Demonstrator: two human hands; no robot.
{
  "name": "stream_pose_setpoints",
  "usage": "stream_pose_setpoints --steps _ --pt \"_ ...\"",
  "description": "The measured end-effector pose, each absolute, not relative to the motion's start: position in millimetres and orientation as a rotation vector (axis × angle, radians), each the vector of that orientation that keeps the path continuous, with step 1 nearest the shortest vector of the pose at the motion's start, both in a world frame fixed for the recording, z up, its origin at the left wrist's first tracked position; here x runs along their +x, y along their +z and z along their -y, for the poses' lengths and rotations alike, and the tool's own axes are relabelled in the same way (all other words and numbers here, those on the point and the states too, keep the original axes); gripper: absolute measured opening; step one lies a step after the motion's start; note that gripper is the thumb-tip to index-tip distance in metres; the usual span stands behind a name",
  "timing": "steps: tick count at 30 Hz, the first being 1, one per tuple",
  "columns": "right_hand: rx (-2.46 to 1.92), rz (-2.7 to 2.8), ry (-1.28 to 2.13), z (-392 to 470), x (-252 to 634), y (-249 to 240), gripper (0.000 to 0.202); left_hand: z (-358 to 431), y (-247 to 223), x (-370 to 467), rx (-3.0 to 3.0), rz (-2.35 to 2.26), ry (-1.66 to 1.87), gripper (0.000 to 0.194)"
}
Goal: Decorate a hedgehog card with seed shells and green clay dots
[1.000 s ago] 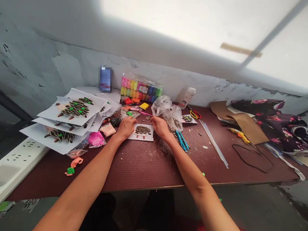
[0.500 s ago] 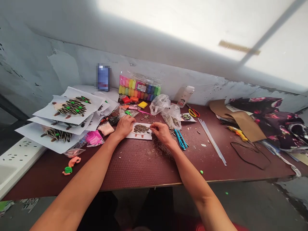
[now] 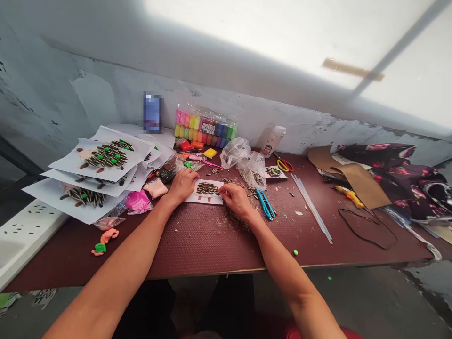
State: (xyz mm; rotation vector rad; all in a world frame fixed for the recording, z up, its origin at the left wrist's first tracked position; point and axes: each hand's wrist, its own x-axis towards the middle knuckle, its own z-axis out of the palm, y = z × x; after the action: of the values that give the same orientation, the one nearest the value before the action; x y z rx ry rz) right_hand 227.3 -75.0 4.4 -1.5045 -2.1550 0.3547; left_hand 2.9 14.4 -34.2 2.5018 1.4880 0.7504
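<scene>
A small white paper card (image 3: pixel 204 200) lies flat on the table, bearing a hedgehog shape with rows of striped sunflower seeds (image 3: pixel 207 188) and small brown feet along its lower edge. My left hand (image 3: pixel 183 185) has its fingers curled over the card's upper left edge, gripping it. At the card's right side, the fingers of my right hand (image 3: pixel 236 198) are pinched together against the end of the seed rows; what they hold is too small to make out. Loose sunflower seeds (image 3: pixel 227 180) are scattered behind the card, and more are in a clear plastic bag (image 3: pixel 254 170).
Stacked hedgehog sheets (image 3: pixel 102 176) stand left, by pink clay (image 3: pixel 138 201) and a white power strip (image 3: pixel 30 235). Coloured clay packs (image 3: pixel 205 132) and a bottle (image 3: pixel 272 142) line the back. Rightward are a blue cutter (image 3: pixel 265 205), scissors (image 3: pixel 284 165), glue sticks (image 3: pixel 311 208) and a glue gun (image 3: pixel 349 195).
My right hand has shifted slightly left, its fingertips now closer in at the seeds' right end. My left hand stays on the card.
</scene>
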Motion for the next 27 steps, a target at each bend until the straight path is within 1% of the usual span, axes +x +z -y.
stream_pose_setpoints --steps 7,19,27 --pt "-1.505 2.15 0.311 77.3 222.0 2.2 0.015 -14.4 -33.6 3.1 2.517 -1.486 0.745 0.025" --pt "-1.548 2.213 0.219 81.5 218.4 5.0 0.023 -14.3 -34.3 2.6 2.501 -1.486 0.749 0.026" --pt "-1.596 2.27 0.131 81.8 215.0 5.6 0.023 -12.5 -31.4 3.8 2.53 -1.493 0.719 0.026"
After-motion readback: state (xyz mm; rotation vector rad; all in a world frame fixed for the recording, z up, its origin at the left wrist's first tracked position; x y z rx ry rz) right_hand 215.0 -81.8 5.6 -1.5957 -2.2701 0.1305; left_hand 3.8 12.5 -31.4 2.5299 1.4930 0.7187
